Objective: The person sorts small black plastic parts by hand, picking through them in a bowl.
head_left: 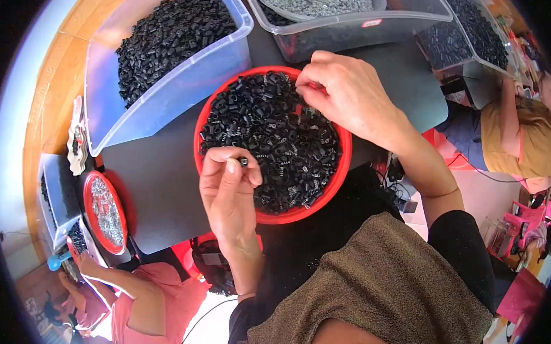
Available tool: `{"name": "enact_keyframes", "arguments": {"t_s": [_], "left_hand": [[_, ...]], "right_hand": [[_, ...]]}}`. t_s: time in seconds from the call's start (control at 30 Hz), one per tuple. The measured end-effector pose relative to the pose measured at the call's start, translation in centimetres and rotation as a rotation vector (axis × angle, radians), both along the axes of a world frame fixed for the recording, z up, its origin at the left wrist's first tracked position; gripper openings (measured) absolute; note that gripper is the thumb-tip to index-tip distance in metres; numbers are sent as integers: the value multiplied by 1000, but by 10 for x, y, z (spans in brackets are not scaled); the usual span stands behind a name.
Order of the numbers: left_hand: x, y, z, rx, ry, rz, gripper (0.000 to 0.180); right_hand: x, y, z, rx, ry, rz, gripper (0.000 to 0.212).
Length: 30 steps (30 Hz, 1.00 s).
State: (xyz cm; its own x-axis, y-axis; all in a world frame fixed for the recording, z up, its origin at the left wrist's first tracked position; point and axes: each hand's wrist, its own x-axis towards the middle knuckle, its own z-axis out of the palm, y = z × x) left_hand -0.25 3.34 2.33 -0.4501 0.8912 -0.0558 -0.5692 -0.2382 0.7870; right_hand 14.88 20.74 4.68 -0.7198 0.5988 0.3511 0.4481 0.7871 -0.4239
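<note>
A round red basin point(280, 218) stands on the dark table in front of me, filled with small black plastic pieces point(265, 120) and little metal springs mixed among them. At its near left side my left hand point(229, 191) is raised, thumb and fingers closed on a small black cylindrical piece point(243, 162) with a light spot at its end. Over the far right rim is my right hand point(348, 95), its fingertips pinched together above the pieces. What those fingertips hold, if anything, is too small to make out.
A clear bin point(162, 101) heaped with black pieces stands at the far left. Behind the basin is another clear bin point(353, 32) carrying a bowl of springs point(321, 2). A red tray of metal bits point(106, 214) lies left. Co-workers sit on both sides.
</note>
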Motion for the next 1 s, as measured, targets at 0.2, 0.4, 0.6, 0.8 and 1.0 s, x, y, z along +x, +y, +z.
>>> {"name": "enact_keyframes", "arguments": {"t_s": [0.2, 0.4, 0.6, 0.8, 1.0], "left_hand": [[-3, -2, -2, -13, -2, -9, 11], [-4, -2, -4, 9, -15, 9, 12], [-4, -4, -8, 33, -44, 29, 11], [1, -2, -5, 7, -37, 36, 12], [4, 2, -1, -21, -29, -19, 10]], "right_hand": [[3, -3, -14, -32, -114, 65, 6], [-10, -7, -22, -37, -223, 126, 7], [-21, -11, -17, 120, -369, 128, 10], [-14, -6, -23, 69, -413, 158, 13], [-6, -9, -7, -94, -30, 147, 14]]}}
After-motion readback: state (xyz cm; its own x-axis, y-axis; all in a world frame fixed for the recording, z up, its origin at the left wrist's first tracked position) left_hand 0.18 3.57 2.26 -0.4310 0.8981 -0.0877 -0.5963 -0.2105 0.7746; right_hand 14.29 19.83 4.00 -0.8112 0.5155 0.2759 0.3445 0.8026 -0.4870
